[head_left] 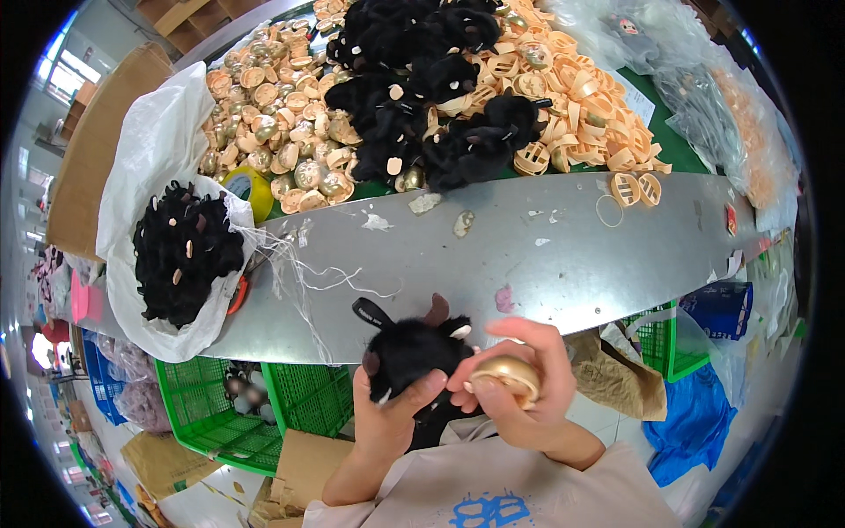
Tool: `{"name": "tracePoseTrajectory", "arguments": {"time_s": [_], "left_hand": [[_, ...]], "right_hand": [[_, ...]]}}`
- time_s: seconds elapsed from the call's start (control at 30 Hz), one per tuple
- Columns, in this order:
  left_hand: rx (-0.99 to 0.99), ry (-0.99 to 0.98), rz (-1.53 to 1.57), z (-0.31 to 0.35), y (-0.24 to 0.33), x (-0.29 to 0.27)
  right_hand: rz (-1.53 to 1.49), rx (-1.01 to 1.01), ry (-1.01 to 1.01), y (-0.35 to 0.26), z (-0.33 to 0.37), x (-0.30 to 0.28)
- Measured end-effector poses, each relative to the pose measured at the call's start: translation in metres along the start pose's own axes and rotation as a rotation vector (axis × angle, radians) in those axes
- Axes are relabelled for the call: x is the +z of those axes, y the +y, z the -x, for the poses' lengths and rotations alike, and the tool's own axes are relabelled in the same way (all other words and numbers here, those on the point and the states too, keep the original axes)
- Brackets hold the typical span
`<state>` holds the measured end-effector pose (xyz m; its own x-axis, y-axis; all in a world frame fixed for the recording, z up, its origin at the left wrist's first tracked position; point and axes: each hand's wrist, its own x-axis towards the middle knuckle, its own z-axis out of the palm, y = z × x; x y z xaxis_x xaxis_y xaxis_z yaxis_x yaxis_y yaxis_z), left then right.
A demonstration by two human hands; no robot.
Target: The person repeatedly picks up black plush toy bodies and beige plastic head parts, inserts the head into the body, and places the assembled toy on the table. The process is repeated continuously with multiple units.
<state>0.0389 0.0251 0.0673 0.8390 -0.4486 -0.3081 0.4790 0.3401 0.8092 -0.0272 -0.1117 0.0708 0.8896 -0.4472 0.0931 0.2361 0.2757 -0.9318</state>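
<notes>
Just past the near edge of the grey metal table [563,255], my left hand [387,412] grips a small black plush piece [418,356]. The plush has dark brown ears or flaps, a pale patch and a black strap loop. Close beside it on the right, my right hand [541,387] holds a rounded gold plastic shell [508,378] between thumb and fingers, its rim showing pale. My right fingertips come up to the plush; whether they touch it I cannot tell. The underside of the plush is hidden by my left hand.
Black plush pieces [414,40] lie heaped between gold-and-peach shells [282,123] and peach slotted plastic parts [607,106]. A white bag [145,132] of black pieces, yellow tape [255,189], loose white strings [308,282] and an orange-handled tool [238,296] sit left. Green baskets [207,414] stand below.
</notes>
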Motion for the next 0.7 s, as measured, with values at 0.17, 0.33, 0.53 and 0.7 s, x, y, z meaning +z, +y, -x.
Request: {"name": "tracePoseTrajectory", "arguments": {"time_s": [0.17,0.33,0.53,0.7], "left_hand": [[-0.049,-0.007,0.125,0.009,-0.01,-0.009],[-0.038,0.057,0.059,0.008,-0.015,-0.013],[0.062,0.16,0.032,0.007,-0.013,0.002],[0.206,0.273,-0.142,0.009,-0.024,-0.002]], "right_hand": [[0.047,0.126,-0.104,0.013,-0.004,-0.008],[0.065,0.093,-0.117,0.017,-0.003,-0.012],[0.25,-0.052,-0.161,0.024,0.0,-0.014],[0.417,-0.211,-0.176,0.026,-0.006,-0.012]]}}
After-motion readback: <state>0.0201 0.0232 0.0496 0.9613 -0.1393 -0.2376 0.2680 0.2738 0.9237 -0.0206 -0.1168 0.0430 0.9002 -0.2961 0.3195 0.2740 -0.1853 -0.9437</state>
